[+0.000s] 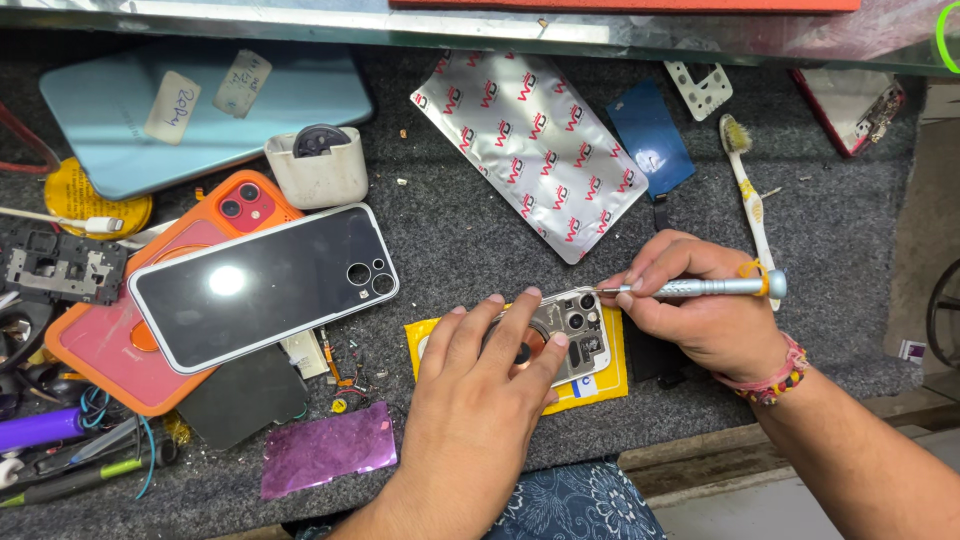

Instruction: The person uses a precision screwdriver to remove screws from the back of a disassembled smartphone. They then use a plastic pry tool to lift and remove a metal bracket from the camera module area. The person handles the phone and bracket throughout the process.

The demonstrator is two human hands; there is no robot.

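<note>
Both hands are on the job: left hand (487,362) spread flat, fingers apart, pinning the opened phone (563,335) onto a yellow pad (600,380) on the grey mat (470,240). Right hand (700,305) pinches a slim silver screwdriver (690,288), tip touching the phone's top edge, just beside the left fingertips.
</note>
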